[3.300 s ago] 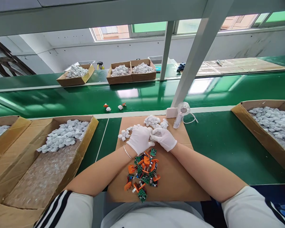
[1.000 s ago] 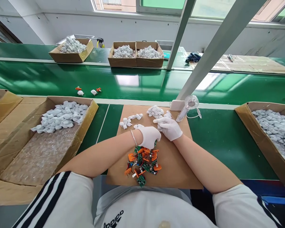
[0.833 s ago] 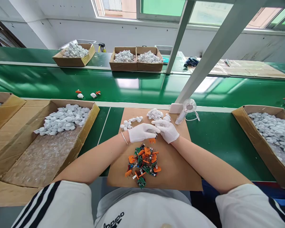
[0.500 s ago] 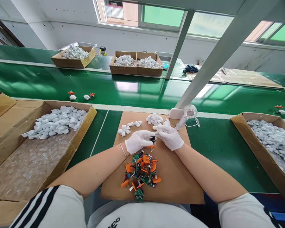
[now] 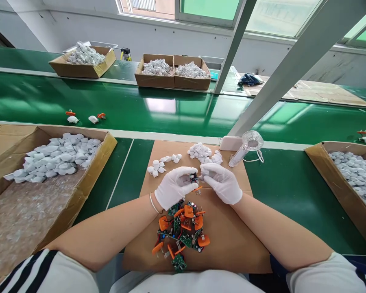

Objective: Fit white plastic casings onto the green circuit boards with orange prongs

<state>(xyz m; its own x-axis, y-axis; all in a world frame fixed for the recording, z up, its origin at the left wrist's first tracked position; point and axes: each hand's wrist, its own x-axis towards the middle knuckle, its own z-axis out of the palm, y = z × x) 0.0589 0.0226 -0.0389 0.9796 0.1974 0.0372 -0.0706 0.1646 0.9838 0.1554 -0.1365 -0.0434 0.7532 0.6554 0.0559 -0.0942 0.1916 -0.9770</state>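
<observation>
Gloved left hand grips a small circuit board above a cardboard work mat

A small dark circuit board is gripped between the thumb and fingers of the left hand, at the fingertips, on the side facing the right hand. Just below the board, near the left thumb, is an orange plug piece with metal prongs. The right hand is just beside the board, its fingers bent toward the thumb; whether it pinches something cannot be told. Both hands wear white gloves.

Below the hands, nearer the body, a loose heap of green boards and orange plugs lies on a brown cardboard sheet. Beyond the hands, on the same sheet, are a left cluster of white pieces and a right cluster of white pieces. To the right of these stands a clear plastic device with a round head, beside a pale block.

Farther out, a left carton and a right carton hold many white pieces. Across the glossy green surface ahead, two white pieces with orange parts lie toward the left. Three cartons of white pieces stand along the far side, below the windows.
</observation>
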